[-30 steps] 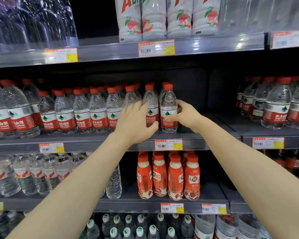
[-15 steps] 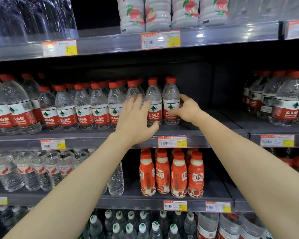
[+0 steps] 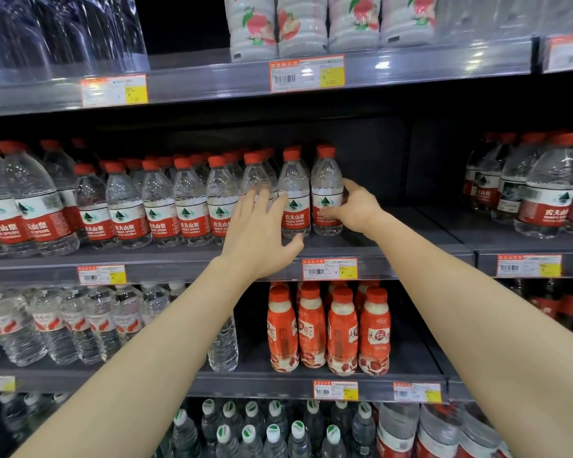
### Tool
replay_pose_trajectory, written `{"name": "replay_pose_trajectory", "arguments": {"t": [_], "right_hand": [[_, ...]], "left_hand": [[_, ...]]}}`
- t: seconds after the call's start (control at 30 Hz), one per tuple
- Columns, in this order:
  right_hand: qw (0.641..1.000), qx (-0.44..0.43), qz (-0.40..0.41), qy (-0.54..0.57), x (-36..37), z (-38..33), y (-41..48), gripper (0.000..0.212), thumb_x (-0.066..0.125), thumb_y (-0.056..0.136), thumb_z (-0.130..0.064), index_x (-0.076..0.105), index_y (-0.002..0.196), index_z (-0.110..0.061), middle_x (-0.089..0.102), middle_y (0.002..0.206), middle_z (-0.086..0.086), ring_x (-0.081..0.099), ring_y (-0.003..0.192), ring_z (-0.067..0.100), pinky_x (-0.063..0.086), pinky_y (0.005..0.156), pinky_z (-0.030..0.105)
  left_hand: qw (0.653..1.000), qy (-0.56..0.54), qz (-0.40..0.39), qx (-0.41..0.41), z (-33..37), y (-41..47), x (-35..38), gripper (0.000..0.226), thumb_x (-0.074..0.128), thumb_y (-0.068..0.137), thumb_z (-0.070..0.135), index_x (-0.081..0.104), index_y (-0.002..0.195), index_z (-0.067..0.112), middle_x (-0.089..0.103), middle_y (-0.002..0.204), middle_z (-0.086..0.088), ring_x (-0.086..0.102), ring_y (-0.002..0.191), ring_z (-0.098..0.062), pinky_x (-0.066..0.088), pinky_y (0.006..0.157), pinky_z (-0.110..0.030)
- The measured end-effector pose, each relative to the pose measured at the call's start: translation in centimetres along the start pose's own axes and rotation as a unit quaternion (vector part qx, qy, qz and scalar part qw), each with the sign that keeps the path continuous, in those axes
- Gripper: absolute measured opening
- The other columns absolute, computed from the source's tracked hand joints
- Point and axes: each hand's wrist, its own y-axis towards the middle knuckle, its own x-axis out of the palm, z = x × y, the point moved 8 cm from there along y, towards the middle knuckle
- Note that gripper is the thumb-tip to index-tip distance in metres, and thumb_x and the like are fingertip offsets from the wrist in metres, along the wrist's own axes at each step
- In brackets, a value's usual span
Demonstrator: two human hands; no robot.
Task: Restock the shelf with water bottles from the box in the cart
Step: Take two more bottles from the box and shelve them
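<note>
Right hand (image 3: 354, 209) still around end bottle (image 3: 326, 180)

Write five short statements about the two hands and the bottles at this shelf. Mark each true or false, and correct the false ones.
1. The right hand grips the end water bottle of the row. True.
2. The row of water bottles has green caps. False: the caps are red.
3. The left hand holds a bottle lifted off the shelf. False: its fingers are straight and spread against the standing bottles.
4. Orange bottles stand on the level below the hands. True.
5. The end water bottle lies on its side. False: it is upright.
</note>
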Motion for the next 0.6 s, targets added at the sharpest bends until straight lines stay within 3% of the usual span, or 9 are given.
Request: {"name": "replay_pose_trajectory", "arguments": {"t": [0.13, 0.23, 0.43, 0.5, 0.6], "right_hand": [[1.0, -0.005, -0.015, 0.011, 0.2, 0.2, -0.2, 0.079, 0.083, 0.085, -0.023, 0.042, 0.153, -0.021, 0.065, 0.133, 0.003, 0.064, 0.117, 0.021, 0.054, 0.1, 0.04], [0.999, -0.007, -0.022, 0.031, 0.3, 0.5, -0.3, 0.078, 0.081, 0.087, -0.022, 0.04, 0.154, -0.021, 0.068, 0.128, 0.005, 0.067, 0.112, 0.021, 0.056, 0.099, 0.044], [0.998, 0.019, -0.034, 0.043, 1.3, 0.8, -0.9, 0.101, 0.09, 0.075, -0.024, 0.026, 0.153, -0.021, 0.064, 0.114, -0.007, 0.064, 0.107, 0.015, 0.053, 0.089, 0.03], [0.999, 0.02, -0.01, 0.032, 1.4, 0.8, -0.9, 0.097, 0.09, 0.076, -0.022, 0.028, 0.151, -0.022, 0.06, 0.106, -0.011, 0.061, 0.102, 0.014, 0.047, 0.081, 0.026], [0.999, 0.021, -0.01, 0.028, 1.4, 0.6, -0.9, 0.094, 0.088, 0.078, -0.018, 0.028, 0.151, -0.023, 0.06, 0.11, -0.006, 0.061, 0.104, 0.016, 0.046, 0.081, 0.026]], "left_hand": [[1.0, -0.005, -0.002, -0.007, -0.5, -0.1, -0.1, 0.085, 0.052, 0.096, 0.061, 0.03, 0.166, 0.018, 0.027, 0.172, -0.018, 0.018, 0.161, -0.039, 0.014, 0.131, -0.049], [1.0, -0.013, 0.001, -0.01, -0.5, -0.2, -0.2, 0.084, 0.054, 0.096, 0.06, 0.031, 0.166, 0.018, 0.029, 0.171, -0.019, 0.019, 0.16, -0.039, 0.014, 0.131, -0.049], [0.999, -0.018, 0.029, -0.006, 0.1, -0.1, -0.9, 0.081, 0.058, 0.095, 0.055, 0.04, 0.16, 0.012, 0.039, 0.164, -0.019, 0.027, 0.156, -0.038, 0.018, 0.129, -0.047], [0.999, -0.02, 0.029, -0.003, 0.2, -0.2, -1.0, 0.079, 0.058, 0.095, 0.054, 0.04, 0.16, 0.012, 0.04, 0.164, -0.019, 0.027, 0.156, -0.038, 0.018, 0.129, -0.048], [1.0, -0.015, 0.022, 0.001, 0.1, -0.4, -0.8, 0.079, 0.057, 0.097, 0.054, 0.038, 0.162, 0.014, 0.035, 0.167, -0.019, 0.024, 0.158, -0.038, 0.016, 0.13, -0.048]]}}
